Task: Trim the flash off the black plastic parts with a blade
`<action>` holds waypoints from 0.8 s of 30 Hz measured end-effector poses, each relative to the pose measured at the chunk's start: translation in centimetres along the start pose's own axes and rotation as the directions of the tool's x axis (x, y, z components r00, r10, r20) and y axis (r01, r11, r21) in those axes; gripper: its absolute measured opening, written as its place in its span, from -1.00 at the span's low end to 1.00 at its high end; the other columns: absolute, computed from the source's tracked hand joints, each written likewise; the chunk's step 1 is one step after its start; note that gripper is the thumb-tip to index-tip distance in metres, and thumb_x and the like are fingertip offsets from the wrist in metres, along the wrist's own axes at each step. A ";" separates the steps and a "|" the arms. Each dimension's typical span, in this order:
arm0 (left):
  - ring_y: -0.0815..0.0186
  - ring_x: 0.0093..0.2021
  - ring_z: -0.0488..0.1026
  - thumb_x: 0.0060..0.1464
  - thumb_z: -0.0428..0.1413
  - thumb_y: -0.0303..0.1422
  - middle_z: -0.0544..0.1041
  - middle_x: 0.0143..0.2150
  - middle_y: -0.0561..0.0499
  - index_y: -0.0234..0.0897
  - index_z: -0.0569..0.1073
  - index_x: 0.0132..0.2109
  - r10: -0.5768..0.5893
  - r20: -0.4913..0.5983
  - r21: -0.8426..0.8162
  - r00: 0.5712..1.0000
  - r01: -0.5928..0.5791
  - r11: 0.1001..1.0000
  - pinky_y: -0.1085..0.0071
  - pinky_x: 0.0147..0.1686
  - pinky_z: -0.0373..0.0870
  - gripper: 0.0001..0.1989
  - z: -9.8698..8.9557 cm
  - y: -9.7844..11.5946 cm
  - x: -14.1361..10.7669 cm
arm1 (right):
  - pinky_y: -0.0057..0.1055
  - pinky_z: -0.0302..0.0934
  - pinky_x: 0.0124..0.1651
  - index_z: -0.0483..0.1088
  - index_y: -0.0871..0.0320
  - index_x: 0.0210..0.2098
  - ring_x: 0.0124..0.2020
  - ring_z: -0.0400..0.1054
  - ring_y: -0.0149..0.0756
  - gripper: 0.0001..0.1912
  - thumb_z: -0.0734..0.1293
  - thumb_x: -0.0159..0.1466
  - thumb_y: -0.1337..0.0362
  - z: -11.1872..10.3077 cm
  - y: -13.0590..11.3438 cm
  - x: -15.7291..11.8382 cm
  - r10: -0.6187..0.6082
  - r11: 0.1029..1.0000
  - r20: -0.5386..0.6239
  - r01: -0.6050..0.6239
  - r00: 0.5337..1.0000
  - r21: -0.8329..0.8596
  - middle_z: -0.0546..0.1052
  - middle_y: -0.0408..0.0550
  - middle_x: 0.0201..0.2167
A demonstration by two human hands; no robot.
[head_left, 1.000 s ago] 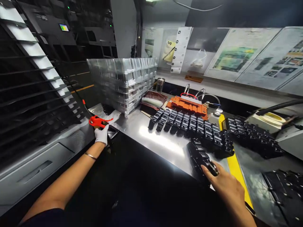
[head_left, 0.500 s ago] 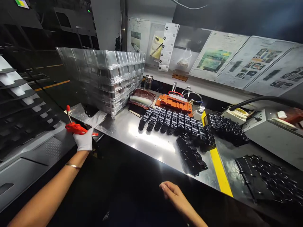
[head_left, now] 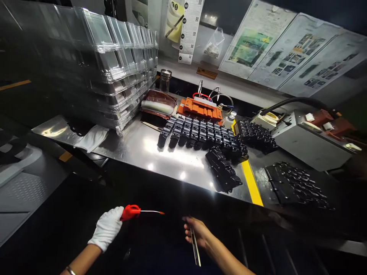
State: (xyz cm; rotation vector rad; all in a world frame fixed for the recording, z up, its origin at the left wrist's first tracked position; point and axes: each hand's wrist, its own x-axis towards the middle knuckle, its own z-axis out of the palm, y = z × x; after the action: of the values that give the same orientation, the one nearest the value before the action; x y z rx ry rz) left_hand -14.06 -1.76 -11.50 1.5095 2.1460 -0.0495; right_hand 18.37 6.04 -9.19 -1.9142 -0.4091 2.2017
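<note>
My left hand [head_left: 108, 228], in a white glove, grips a red air blow gun [head_left: 131, 212]. Its thin nozzle points to the right, towards my other hand. Bare fingers of my right hand [head_left: 197, 232] are closed around slim metal tweezers [head_left: 195, 250], which hang down below the palm. Both hands are in front of the bench, lower than its front edge. Nearest to them on the metal bench [head_left: 137, 160] lies a single black moulded part [head_left: 223, 170], set at an angle. Behind it stands a row of similar black parts [head_left: 200, 131].
Tall stacks of clear plastic trays [head_left: 114, 72] stand at the back left, a white glove [head_left: 92, 138] before them. An orange fixture [head_left: 200, 109] sits behind the row. Right of the yellow tape [head_left: 252, 183] are more black parts [head_left: 298, 185] and a grey box [head_left: 309, 141].
My left hand has come right and down from the bench's left end with the blow gun, whose nozzle has swung to point right. Tweezers now show in my right hand. The view has shifted.
</note>
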 end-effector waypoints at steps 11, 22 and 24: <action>0.00 -0.26 0.56 0.01 0.08 -0.10 0.58 -0.31 -0.08 -0.15 0.38 -0.17 -0.546 -0.048 -0.448 0.836 0.471 0.760 0.27 -0.31 0.39 -0.71 -2.8 -4.7 -0.7 | -0.59 0.09 -0.58 0.42 0.17 -0.11 -0.64 0.22 -0.56 -0.53 0.34 0.23 -0.10 6.3 -7.7 -6.4 -0.298 0.849 0.385 0.427 0.874 -0.312 0.42 -0.26 -0.58; 0.09 -0.43 0.57 -0.18 0.26 0.02 0.53 -0.52 0.04 -0.17 0.44 -0.37 -0.536 -0.614 -0.667 0.579 -0.018 0.745 0.14 -0.34 0.56 -0.62 -1.7 -3.2 -3.2 | -0.10 0.23 0.18 0.35 0.15 0.13 0.11 0.31 -0.13 -0.60 0.27 0.30 0.26 19.9 -18.8 -5.4 -0.768 0.146 0.478 0.843 0.427 -0.518 0.43 0.11 0.04; 0.09 -0.46 0.56 -0.11 0.22 0.04 0.53 -0.52 0.00 -0.20 0.44 -0.39 -0.527 -0.697 -0.636 0.486 -0.080 0.768 0.11 -0.36 0.58 -0.61 -2.6 -3.0 -2.2 | -0.05 0.14 0.28 0.31 0.16 0.18 0.16 0.27 -0.12 -0.52 0.30 0.27 0.31 18.6 -15.9 -5.7 -0.763 0.055 0.532 0.856 0.368 -0.513 0.38 0.13 0.12</action>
State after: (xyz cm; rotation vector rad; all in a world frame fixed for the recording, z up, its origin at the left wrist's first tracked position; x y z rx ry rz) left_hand -17.13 -3.96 -9.10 0.8414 2.6649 1.4750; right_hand 0.28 17.67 3.75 -1.0687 -2.1147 1.2903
